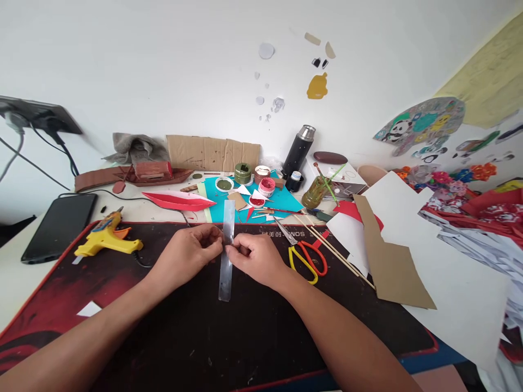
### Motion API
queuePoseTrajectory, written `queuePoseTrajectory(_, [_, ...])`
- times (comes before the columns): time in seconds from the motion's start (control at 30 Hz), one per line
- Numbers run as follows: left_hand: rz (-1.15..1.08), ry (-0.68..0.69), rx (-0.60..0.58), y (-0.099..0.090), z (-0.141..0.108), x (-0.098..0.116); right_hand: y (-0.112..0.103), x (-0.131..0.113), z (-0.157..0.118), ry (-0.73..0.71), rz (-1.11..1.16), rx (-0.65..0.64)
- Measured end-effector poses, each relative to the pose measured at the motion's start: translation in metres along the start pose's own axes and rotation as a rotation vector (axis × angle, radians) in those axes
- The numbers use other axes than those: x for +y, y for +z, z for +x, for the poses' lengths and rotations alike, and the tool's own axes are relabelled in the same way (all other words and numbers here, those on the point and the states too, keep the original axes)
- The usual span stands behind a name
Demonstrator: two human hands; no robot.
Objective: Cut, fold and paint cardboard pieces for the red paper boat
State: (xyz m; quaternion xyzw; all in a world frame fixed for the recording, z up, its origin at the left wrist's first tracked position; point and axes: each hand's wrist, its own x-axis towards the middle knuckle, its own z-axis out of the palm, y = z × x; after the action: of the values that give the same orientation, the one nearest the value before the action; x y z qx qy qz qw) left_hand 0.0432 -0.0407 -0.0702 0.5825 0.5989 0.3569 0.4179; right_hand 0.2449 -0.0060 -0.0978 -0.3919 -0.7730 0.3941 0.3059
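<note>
A narrow silvery strip that looks like a metal ruler [226, 280] runs upright in the picture, between my two hands, over the dark mat. My left hand [190, 251] is closed, thumb and fingertips pinching at the strip's left edge. From the other side my right hand [258, 258] is also closed, its thumb and forefinger on the strip's right edge, lapping over its face. The fingertips of both hands nearly meet at its middle. Scissors [303, 256] with one yellow and one red handle lie open to the right of my right hand.
A yellow glue gun [108, 239] and a black phone [59, 226] lie at left. Behind are a red paper boat shape [180, 201], a brown model boat [134, 175], paint jars [243, 173] and a black flask [299, 152]. Cardboard [398, 272] and wooden sticks [335, 250] lie right.
</note>
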Motion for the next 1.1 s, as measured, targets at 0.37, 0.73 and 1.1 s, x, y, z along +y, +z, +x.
queuePoseTrajectory(0.37, [-0.054,0.001,-0.046,-0.0035,0.0001,0.0088,-0.0049,-0.0024,0.0004,0.012,0.015,0.009])
queuePoseTrajectory(0.73, [-0.075,-0.029,-0.051,-0.0057,-0.0002,0.0071,0.0023,-0.0013,0.0017,0.021,0.042,-0.005])
queuePoseTrajectory(1.1, [-0.052,-0.053,-0.01,-0.0038,0.0014,0.0058,0.0023,-0.0047,0.002,0.046,0.085,-0.007])
